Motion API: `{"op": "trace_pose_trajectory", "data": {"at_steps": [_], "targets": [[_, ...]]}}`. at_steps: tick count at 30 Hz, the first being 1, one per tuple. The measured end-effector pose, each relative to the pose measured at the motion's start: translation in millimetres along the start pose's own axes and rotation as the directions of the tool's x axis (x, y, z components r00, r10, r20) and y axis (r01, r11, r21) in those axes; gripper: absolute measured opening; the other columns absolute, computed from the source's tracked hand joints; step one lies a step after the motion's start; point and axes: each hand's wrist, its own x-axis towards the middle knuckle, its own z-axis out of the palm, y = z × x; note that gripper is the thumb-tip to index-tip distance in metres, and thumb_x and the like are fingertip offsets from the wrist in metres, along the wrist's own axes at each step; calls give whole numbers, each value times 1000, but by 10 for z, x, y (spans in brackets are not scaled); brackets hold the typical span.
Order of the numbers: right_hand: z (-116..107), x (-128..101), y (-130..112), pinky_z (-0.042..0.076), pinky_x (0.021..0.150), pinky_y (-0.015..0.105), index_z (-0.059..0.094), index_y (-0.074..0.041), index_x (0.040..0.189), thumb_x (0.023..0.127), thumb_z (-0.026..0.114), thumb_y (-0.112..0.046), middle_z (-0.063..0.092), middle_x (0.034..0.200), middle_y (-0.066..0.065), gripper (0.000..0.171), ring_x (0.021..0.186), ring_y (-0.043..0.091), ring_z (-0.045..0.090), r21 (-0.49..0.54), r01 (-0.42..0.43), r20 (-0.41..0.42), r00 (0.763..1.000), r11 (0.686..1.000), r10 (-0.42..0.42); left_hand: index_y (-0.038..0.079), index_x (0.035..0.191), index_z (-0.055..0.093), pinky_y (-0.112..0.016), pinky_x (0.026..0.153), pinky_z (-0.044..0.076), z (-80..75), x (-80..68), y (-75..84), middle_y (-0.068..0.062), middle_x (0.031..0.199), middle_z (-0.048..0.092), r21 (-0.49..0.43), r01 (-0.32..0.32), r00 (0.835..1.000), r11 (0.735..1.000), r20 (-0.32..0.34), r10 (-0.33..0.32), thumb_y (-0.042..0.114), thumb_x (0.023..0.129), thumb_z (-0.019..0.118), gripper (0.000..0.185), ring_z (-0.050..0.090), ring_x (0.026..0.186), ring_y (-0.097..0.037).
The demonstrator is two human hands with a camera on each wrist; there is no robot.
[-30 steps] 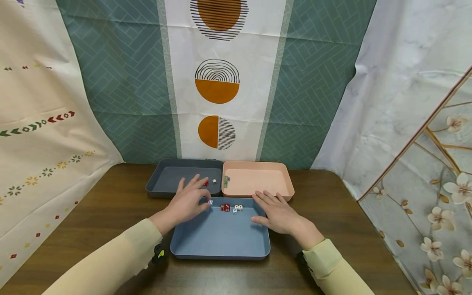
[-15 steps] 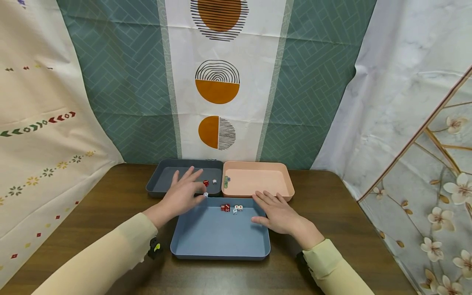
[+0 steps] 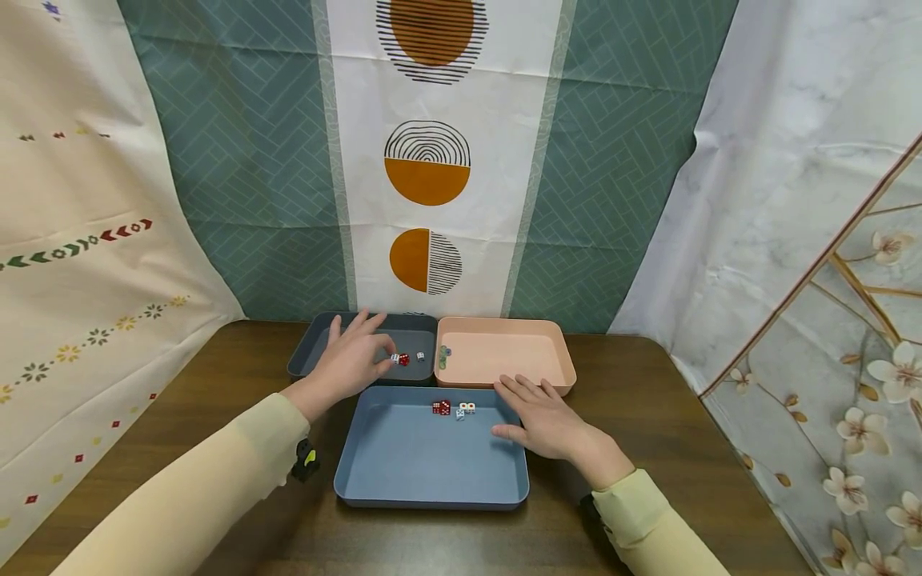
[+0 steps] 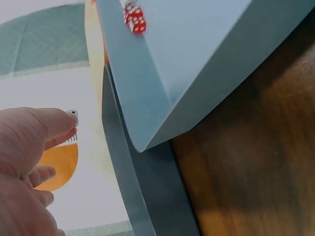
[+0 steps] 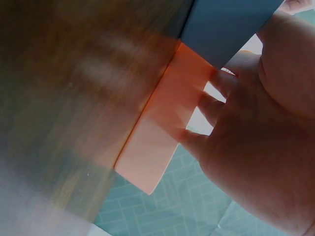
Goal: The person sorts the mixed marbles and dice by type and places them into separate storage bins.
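Between thumb and forefinger, my left hand point(image 3: 349, 358) pinches a small white die point(image 4: 74, 117), its other fingers spread. That hand is over the dark grey tray point(image 3: 306, 352), where a red die point(image 3: 405, 360) and another white die point(image 3: 421, 357) lie to its right. In front stands the blue tray point(image 3: 432, 468), holding red dice point(image 3: 442, 408) and several white dice point(image 3: 467, 409) near its far wall. My right hand point(image 3: 542, 420) has its fingers stretched out at the near rim of the peach tray point(image 3: 511, 352), its thumb over the blue tray's right side.
Small green translucent pieces point(image 3: 442, 357) lie at the left end of the peach tray. All three trays stand close together on a dark wooden table point(image 3: 663, 448). Patterned cloth point(image 3: 612, 160) hangs behind and at both sides.
My left hand has lifted the white die from the blue tray and carried it away and to the left, over the dark grey tray. The right hand stays where it was.
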Motion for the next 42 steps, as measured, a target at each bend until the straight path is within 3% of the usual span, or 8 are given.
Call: {"op": "trace_pose_trajectory", "data": {"at_steps": [12,28,42], "targets": [[55,-7,40,12,131,70,38,-5,172,109,59,-62,34,178,16,87,165,41,26,20,39,-44,998,999,-38,12,110,84,-84,123,5,-59,201,-147,-26,171,42,-30,76,997,997,13,-75,18,100,83,11,23,163,-52],[10,-8,-10,13,132,67,37,-9,173,109,63,-58,32,180,11,85,167,37,24,3,-15,-5,1000,1000,15,10,110,83,-85,122,2,-105,424,-258,-27,171,40,-46,166,985,985,47,-164,18,104,78,11,19,164,-53],[85,14,44,12,131,69,36,-9,173,108,59,-64,33,179,13,88,166,40,25,14,26,-52,998,1000,-25,8,115,81,-84,123,-2,-7,554,-306,-28,171,40,-33,217,974,976,67,-214,19,105,77,16,17,164,-53]]}}
